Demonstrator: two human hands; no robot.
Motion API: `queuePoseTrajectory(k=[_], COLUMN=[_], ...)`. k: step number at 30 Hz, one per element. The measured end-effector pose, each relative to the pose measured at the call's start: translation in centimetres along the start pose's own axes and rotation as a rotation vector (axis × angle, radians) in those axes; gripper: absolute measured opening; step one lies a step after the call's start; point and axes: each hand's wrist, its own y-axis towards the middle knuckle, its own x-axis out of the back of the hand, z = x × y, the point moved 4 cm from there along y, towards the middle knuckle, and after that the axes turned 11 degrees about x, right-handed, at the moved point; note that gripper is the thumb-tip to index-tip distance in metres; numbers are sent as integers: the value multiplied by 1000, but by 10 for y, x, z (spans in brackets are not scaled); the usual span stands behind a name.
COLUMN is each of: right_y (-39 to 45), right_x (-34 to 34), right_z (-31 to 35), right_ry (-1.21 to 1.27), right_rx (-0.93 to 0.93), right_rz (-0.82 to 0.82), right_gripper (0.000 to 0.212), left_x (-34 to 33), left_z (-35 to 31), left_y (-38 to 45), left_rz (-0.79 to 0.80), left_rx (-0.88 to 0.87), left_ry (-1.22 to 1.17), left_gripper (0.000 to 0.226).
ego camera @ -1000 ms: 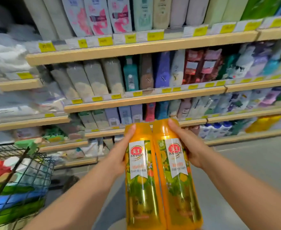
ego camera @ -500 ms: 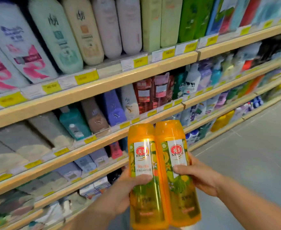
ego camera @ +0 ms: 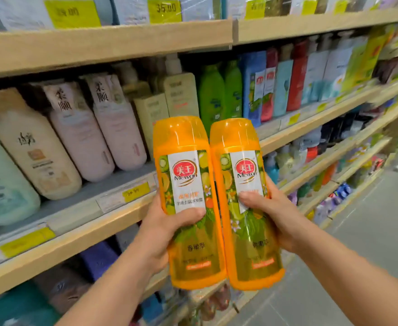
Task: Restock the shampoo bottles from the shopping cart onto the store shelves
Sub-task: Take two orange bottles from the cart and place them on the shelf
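Observation:
Two orange shampoo bottles with white and red labels stand upright side by side in front of me. My left hand grips the left orange bottle around its middle, thumb across the label. My right hand grips the right orange bottle the same way. Both bottles hover just in front of the wooden shelf, level with its price strip. The shopping cart is out of view.
The shelf behind holds pink bottles, a cream bottle, beige pump bottles, green bottles and blue and red ones further right. More stocked shelves run above and below. Grey aisle floor lies to the right.
The view has moved up and closer to the shelves; the cart has left view. Both hands slid from the bottle tops to the middles and raised the bottles toward the shelf.

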Motion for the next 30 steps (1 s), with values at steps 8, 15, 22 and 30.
queuePoseTrajectory(k=[8,15,22,30], right_y=[84,136,181,212], right_x=[80,120,139,174], right_z=[86,147,195,256], right_ry=[-35,3,6,-110], right_rx=[157,267,418,701], right_rz=[253,381,432,392], right_gripper=[39,38,50,62], left_x=[-95,-152,-186,-216], left_z=[-59,-107,-171,-228], left_y=[57,86,109,140], left_rz=[-185,-221,-193,-144], left_rx=[-247,-379,-520,-680], left_ry=[-21,55,241,347], left_gripper=[46,68,74,77])
